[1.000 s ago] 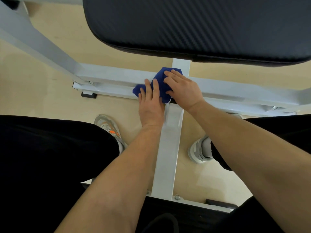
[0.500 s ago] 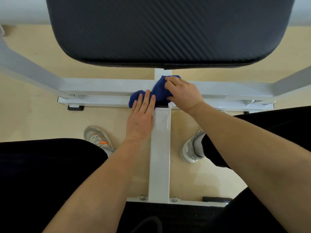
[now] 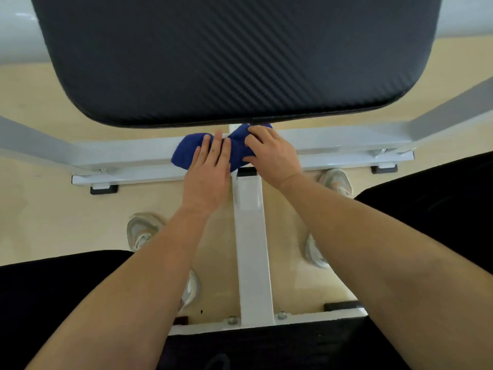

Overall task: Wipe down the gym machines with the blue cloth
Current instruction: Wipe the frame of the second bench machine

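2 hands press blue cloth underneath, on crossbar.

Both bare forearms reach forward and away from the body, converging toward the blue cloth. The left hand lies flat, palm down, fingers straight and close together, fingertips resting on the cloth's near left part. The right hand sits just right of it, wrist bent, fingers curled and closed over the cloth's bunched right end, with the thumb against its near edge. The two hands almost touch, the left arm running straighter than the angled right arm.
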The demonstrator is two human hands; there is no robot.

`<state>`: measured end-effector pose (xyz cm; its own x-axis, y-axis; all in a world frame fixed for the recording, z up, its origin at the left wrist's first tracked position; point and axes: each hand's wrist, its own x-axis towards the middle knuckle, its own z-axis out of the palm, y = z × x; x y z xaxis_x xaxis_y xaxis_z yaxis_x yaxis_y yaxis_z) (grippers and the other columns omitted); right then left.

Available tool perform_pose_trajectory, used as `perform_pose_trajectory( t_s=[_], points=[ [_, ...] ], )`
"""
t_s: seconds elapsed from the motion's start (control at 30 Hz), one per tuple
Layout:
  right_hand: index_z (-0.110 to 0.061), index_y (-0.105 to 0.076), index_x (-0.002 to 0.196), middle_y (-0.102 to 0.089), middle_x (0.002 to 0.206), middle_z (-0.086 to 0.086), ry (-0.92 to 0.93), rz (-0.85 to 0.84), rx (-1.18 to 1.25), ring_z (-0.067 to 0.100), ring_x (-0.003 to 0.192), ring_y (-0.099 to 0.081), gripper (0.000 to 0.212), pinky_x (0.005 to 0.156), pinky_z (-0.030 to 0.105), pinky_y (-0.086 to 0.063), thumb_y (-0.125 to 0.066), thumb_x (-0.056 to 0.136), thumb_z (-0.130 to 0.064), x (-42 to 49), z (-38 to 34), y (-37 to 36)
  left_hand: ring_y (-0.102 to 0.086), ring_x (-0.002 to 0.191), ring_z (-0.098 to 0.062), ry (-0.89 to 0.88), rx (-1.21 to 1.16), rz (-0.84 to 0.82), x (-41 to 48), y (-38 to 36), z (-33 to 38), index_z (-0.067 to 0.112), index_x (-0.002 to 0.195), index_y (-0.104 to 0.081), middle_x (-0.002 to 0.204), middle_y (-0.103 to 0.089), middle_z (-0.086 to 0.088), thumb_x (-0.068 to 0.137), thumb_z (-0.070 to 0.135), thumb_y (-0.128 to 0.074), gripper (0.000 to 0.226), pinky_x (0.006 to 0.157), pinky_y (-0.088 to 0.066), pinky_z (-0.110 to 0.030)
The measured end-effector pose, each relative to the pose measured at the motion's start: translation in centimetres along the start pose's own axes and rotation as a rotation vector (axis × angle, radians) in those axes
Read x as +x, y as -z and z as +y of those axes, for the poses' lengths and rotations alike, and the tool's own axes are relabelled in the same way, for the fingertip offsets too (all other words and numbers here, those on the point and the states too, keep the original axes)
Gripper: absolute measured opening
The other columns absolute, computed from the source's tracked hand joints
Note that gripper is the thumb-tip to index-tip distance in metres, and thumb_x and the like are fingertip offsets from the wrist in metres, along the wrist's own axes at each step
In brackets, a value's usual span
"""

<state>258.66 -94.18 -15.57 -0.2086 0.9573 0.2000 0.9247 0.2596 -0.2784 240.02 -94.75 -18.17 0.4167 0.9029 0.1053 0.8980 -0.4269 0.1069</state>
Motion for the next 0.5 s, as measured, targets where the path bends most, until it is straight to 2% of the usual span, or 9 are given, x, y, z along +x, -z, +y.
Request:
perform_pose_trajectory(
  t_s=[0.07,0.13,0.2,0.23,0.3,0.37,0.4,0.5],
  points=[
    [-0.011,-0.067,0.095,-0.065,0.109,0.012,-0.122,0.044,-0.089,0.033,0.098,-0.061,0.03,0.07,0.038,-0.051,-0.082,0.072,-0.025,-1.2,1.3,0.3,-0.043,0.135,-0.038,-0.123,-0.005,-0.067,2.8,0.8,1.2,0.004,0.147,-0.039,0.148,-0.045,-0.016,0.097,0.015,-0.049,0.053,0.112,-0.037,-0.048],
    [-0.017,-0.068,0.1,-0.063,0.107,0.009,-0.249,0.039,-0.121,0.034,0.098,-0.058,0.027,0.073,0.04,-0.045,-0.075,0.077,-0.029,-1.9,1.1,0.7,-0.059,0.113,-0.036,-0.198,0.001,-0.177,4.2,2.5,1.9,0.007,0.141,-0.048,0.131,-0.059,-0.013,0.089,0.01,-0.054,0.052,0.092,-0.051,-0.044],
    [-0.015,-0.067,0.097,-0.062,0.104,0.009,-0.383,0.022,-0.035,0.035,0.096,-0.058,0.022,0.073,0.04,-0.044,-0.074,0.077,-0.023,-2.1,0.0,1.3,-0.062,0.104,-0.033,-0.154,-0.009,-0.274,5.0,4.5,2.2,0.015,0.144,-0.046,0.126,-0.061,-0.01,0.088,0.009,-0.056,0.057,0.072,-0.049,-0.042],
    [-0.012,-0.066,0.094,-0.061,0.101,0.011,-0.432,0.041,0.053,0.035,0.092,-0.058,0.018,0.073,0.04,-0.044,-0.074,0.078,-0.018,-2.1,-0.7,1.4,-0.061,0.104,-0.033,-0.123,-0.014,-0.286,5.3,5.1,2.3,0.017,0.146,-0.044,0.13,-0.058,-0.01,0.091,0.01,-0.055,0.058,0.068,-0.047,-0.041],
    [-0.008,-0.065,0.093,-0.059,0.099,0.012,-0.488,0.069,0.174,0.035,0.089,-0.058,0.011,0.071,0.038,-0.043,-0.07,0.083,-0.012,-2.5,-1.4,1.8,-0.059,0.11,-0.032,-0.053,-0.016,-0.286,5.3,5.7,2.6,0.017,0.149,-0.041,0.144,-0.049,-0.009,0.097,0.016,-0.052,0.053,0.071,-0.047,-0.042],
    [-0.008,-0.065,0.101,-0.058,0.104,0.013,-0.529,0.024,0.213,0.035,0.093,-0.058,0.013,0.072,0.035,-0.038,-0.064,0.089,-0.013,-3.5,-1.5,2.2,-0.059,0.112,-0.03,0.046,-0.036,-0.235,4.9,6.3,3.1,0.013,0.145,-0.043,0.152,-0.04,-0.006,0.099,0.022,-0.052,0.048,0.076,-0.049,-0.043],
    [-0.008,-0.065,0.105,-0.057,0.108,0.013,-0.558,-0.005,0.221,0.035,0.095,-0.058,0.016,0.073,0.034,-0.037,-0.062,0.09,-0.014,-4.3,-1.5,2.6,-0.06,0.111,-0.03,0.108,-0.041,-0.212,4.5,6.5,3.5,0.013,0.143,-0.045,0.151,-0.042,-0.006,0.099,0.024,-0.051,0.045,0.079,-0.05,-0.043],
    [-0.01,-0.063,0.108,-0.054,0.114,0.012,-0.615,-0.096,0.206,0.034,0.095,-0.058,0.017,0.073,0.037,-0.043,-0.057,0.093,-0.014,-6.9,-1.4,4.0,-0.06,0.109,-0.03,0.229,0.036,-0.217,3.4,6.4,4.7,0.012,0.129,-0.055,0.128,-0.059,-0.011,0.102,0.027,-0.044,0.032,0.086,-0.048,-0.04]
  ],
)
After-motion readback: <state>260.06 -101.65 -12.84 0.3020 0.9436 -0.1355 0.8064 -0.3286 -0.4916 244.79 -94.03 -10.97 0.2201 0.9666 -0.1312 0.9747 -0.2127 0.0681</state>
